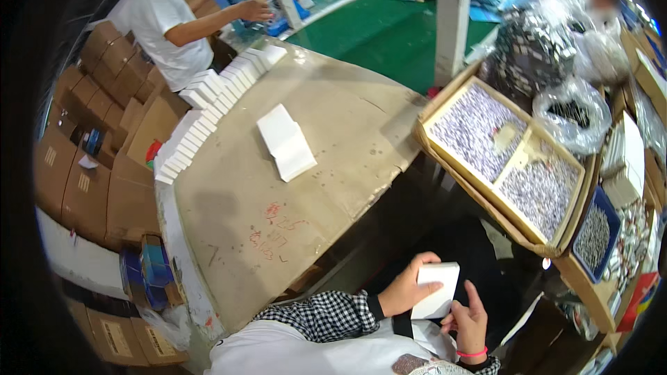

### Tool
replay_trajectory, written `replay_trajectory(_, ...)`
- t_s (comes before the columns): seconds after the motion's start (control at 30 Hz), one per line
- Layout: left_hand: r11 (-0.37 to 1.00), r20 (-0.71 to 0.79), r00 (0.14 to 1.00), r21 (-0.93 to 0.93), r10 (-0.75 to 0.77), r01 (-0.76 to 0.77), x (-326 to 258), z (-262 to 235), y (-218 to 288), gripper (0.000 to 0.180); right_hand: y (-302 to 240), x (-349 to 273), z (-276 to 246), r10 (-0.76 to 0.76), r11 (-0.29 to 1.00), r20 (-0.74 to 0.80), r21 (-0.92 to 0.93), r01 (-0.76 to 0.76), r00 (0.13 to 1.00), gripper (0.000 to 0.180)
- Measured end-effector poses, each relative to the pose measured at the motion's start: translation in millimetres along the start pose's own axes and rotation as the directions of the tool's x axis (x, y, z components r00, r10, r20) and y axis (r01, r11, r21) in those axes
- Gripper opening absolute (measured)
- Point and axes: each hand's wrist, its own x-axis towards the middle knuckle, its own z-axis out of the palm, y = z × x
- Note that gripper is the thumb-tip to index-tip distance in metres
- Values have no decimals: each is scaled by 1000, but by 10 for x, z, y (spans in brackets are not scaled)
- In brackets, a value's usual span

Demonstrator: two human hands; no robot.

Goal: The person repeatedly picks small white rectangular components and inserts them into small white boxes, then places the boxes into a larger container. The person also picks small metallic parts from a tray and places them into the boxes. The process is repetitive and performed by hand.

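The left forearm wears a black-and-white checked sleeve ending in a dark cuff. A pink band circles the right wrist. A white garment covers the torso at six o'clock.

Left hand covers the near-left part of the white box; right hand hides its lower right corner, and what the fingertips do behind it can't be told. Small parts in the tray and blue bin are too tiny to identify. Co-worker at top left is cut off by the table edge, the far person mostly hidden behind plastic bags.
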Motion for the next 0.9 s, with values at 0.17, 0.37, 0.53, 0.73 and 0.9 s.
replay_trajectory(0.17, 949, -318, 896, 159, 310, -272, 399, -504, 597, 51, -150, 97, -139, -127, 989, 97, -57, 133, 987, 24)
replay_trajectory(0.37, 890, -429, 783, 281, 451, -359, 875, -1805, 1238, 49, 75, 35, -274, -112, 994, 301, 17, 112, 947, 24)
replay_trajectory(0.53, 118, -191, 592, 980, 783, 161, 1192, -2602, 1537, 48, 41, -54, -439, -80, 996, 278, -2, 84, 957, 26)
replay_trajectory(0.73, 434, -149, 651, 849, 744, -301, 1201, -1499, 1387, 29, -536, -218, -1017, -518, 812, 197, -195, 551, 833, 23)
replay_trajectory(0.9, 679, 122, 842, 535, 526, -502, 945, -231, 1248, 16, -1353, -261, -1591, -814, 484, 11, -541, 688, 581, 18)
